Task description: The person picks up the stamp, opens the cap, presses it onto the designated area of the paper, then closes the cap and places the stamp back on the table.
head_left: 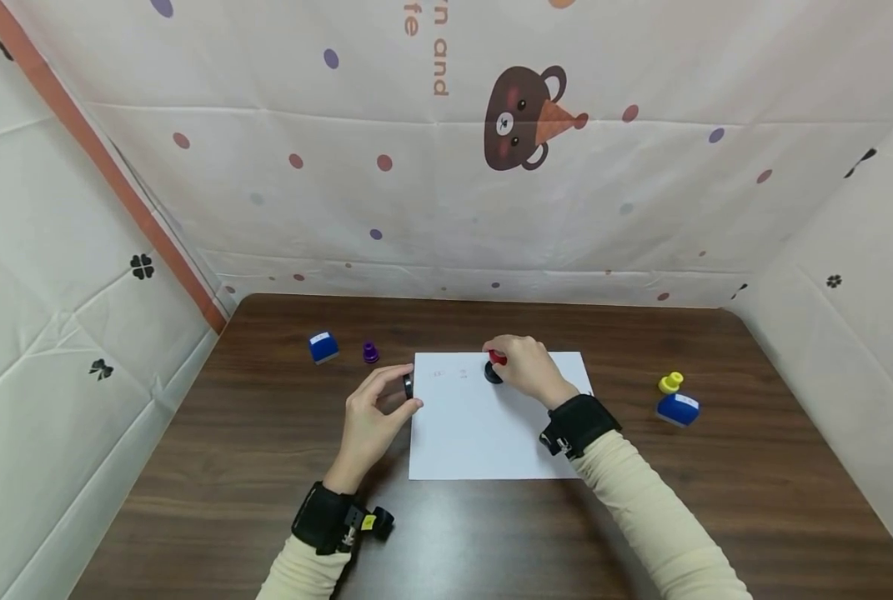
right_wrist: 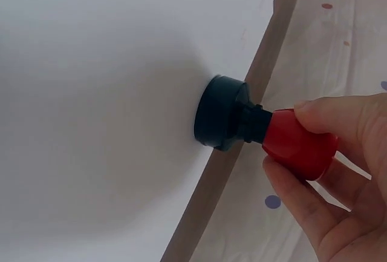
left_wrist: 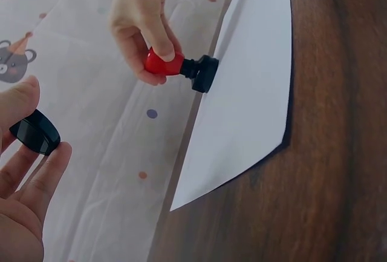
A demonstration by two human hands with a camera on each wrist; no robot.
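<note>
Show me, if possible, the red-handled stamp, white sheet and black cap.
Red-handled stamp (right_wrist: 292, 139): right wrist view, on its red handle.
White sheet (head_left: 487, 421): head view, on its bare middle.
Black cap (left_wrist: 37, 133): left wrist view, on its middle.

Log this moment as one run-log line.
left grip: holds black cap; right grip: holds red-handled stamp; white paper: beneath stamp; faint marks: left of stamp

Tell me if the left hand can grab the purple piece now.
Probably not yet: the left hand pinches a black cap, which it would likely need to set down first; nothing visible blocks the purple piece.
</note>
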